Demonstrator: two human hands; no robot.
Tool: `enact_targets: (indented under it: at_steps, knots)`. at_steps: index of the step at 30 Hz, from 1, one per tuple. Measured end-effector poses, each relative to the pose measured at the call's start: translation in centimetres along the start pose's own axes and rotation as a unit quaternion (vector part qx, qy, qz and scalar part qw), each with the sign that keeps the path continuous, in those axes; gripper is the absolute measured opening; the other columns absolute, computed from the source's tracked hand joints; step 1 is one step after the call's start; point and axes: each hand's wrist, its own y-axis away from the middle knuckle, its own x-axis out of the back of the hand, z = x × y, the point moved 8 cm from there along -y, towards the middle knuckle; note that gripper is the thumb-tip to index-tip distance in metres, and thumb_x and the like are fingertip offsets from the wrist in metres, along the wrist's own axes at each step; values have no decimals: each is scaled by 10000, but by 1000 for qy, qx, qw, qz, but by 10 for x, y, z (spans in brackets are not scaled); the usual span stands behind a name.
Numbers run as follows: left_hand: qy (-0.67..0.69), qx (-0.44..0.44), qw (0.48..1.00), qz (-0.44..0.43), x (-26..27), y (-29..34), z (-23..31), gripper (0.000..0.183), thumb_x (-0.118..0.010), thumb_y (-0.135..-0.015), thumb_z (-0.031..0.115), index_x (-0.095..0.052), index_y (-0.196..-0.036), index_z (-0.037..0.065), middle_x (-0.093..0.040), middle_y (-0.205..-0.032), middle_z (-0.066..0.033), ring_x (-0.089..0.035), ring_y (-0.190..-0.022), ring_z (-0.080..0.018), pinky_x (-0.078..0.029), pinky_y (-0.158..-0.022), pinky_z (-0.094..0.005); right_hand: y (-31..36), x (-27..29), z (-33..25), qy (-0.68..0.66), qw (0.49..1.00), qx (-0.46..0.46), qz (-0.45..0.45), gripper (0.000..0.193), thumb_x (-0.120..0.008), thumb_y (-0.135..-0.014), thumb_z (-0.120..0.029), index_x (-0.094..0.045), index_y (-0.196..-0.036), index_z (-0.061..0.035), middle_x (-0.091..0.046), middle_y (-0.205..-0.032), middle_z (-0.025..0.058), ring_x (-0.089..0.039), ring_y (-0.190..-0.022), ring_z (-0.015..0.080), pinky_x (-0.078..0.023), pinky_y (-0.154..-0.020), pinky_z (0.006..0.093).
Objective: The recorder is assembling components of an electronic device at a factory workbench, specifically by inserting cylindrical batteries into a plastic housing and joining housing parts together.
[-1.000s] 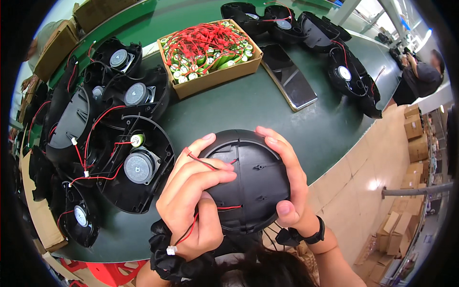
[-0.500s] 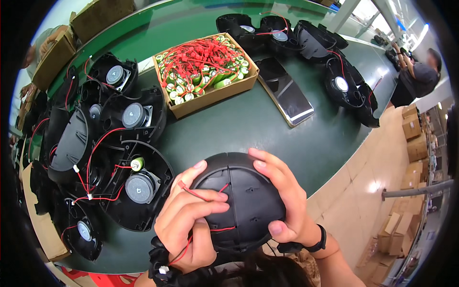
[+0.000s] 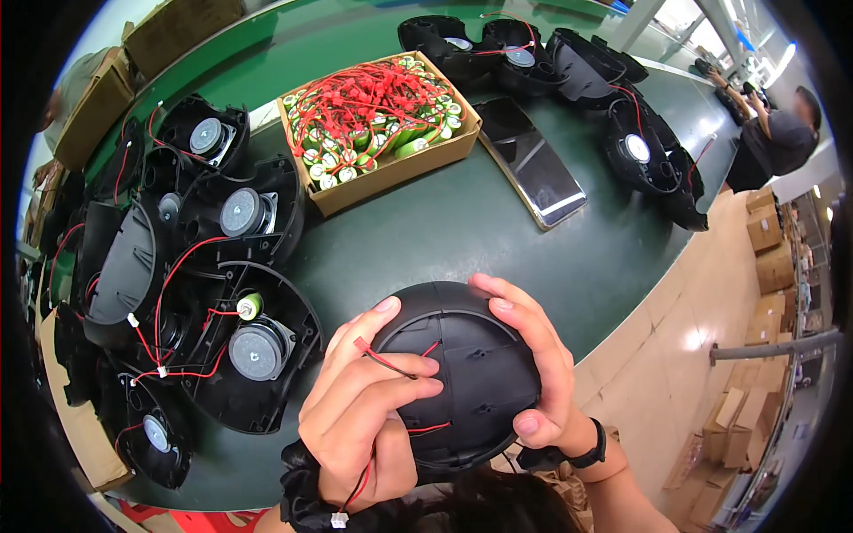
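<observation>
A rounded black speaker housing (image 3: pixel 484 382), its halves meeting along a middle seam, is held close in front of me above the table's near edge. My right hand (image 3: pixel 544 360) grips its right side, fingers over the top rim and thumb on the face. My left hand (image 3: pixel 364 417) lies against the left side, thumb hidden, with fingertips pinching a thin red-and-black wire (image 3: pixel 380 358) that comes out of the housing and ends in a red connector. From under that hand hangs another red-and-black wire with a white plug (image 3: pixel 338 520).
Several open black housings with speakers (image 3: pixel 258 351) crowd the left of the green table (image 3: pixel 391 240). A cardboard box (image 3: pixel 391 180) of green battery cells with red leads stands behind, beside a dark phone (image 3: pixel 533 164). More housings (image 3: pixel 635 151) lie far right; a person (image 3: pixel 777 133) is beyond.
The housing and both hands have shifted slightly right in the picture, while the table's things have slid slightly left. The hanging white plug sits lower and further right. Both grips look the same.
</observation>
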Motion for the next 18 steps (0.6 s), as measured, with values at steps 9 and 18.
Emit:
enact_targets:
  at_steps: [9, 18]
  knots:
    - [19, 12, 1000, 13, 1, 6, -3, 279, -397, -643, -77, -629, -784, -17, -660, -830, -174, -564, -1100, -464, -396, -972, -548, 8, -7, 5, -46, 997, -23, 54, 774, -501, -847, -501, -414, -1332, 96, -360, -1386, 338, -427, -1258, 423, -342, -1042, 463]
    - [-1, -7, 998, 54, 1, 11, 2, 347, -381, -604, -114, -627, -830, -23, -657, -832, -161, -623, -967, -391, -380, -995, -587, 17, 17, 9, 101, 967, -7, 235, 727, -496, -856, -582, -399, -1196, 53, -438, -1178, 218, -441, -1140, 322, -350, -994, 398]
